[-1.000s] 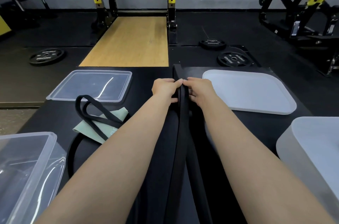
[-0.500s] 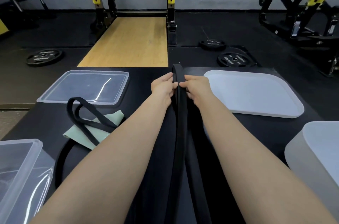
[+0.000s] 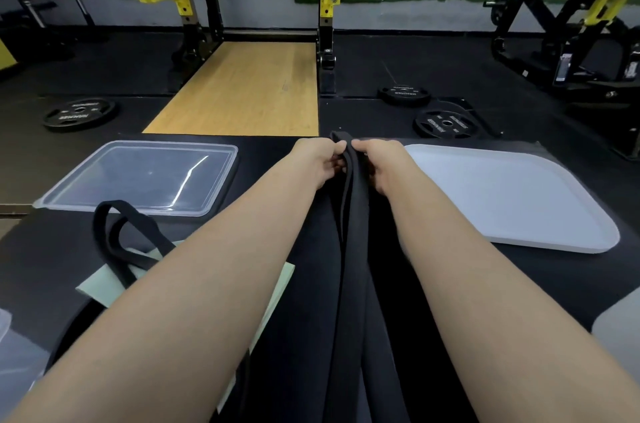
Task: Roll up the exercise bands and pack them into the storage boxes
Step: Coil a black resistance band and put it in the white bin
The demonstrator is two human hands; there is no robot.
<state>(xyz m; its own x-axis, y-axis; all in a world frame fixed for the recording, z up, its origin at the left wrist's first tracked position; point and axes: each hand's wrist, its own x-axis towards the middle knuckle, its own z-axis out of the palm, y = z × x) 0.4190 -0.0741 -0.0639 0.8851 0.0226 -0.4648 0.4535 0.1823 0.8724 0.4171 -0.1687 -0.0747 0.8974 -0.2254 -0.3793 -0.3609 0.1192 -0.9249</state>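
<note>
The head view, the only one, looks down two bare forearms reaching out over a black desk (image 3: 433,284). A long black exercise band (image 3: 349,215) lies stretched flat along the middle of the desk, running from the near edge out to its far end, which both hands meet. The left hand (image 3: 320,163) pinches the band's far end from the left with curled fingers, and the right hand (image 3: 379,164) pinches it from the right, thumbs close together at the top (the fingertips themselves are mostly hidden under the palms). The band looks soft, rubbery and light, doubled over itself in flat layers; it will likely bend easily but spring back, so the roll should start tight at that far end, gripped by both edges so the layers stay aligned. A second black band (image 3: 114,235) loops loosely to the left, well apart from the hands, lying partly across a pale green band (image 3: 104,284). Beyond it a clear lid (image 3: 138,177) lies flat, and a white lid (image 3: 502,194) lies just right of the right hand. A clear storage box (image 3: 14,353) shows at the lower left corner and a white storage box (image 3: 620,329) at the lower right edge, both near the person. Weight plates (image 3: 446,125) lie on the floor beyond the desk.
</note>
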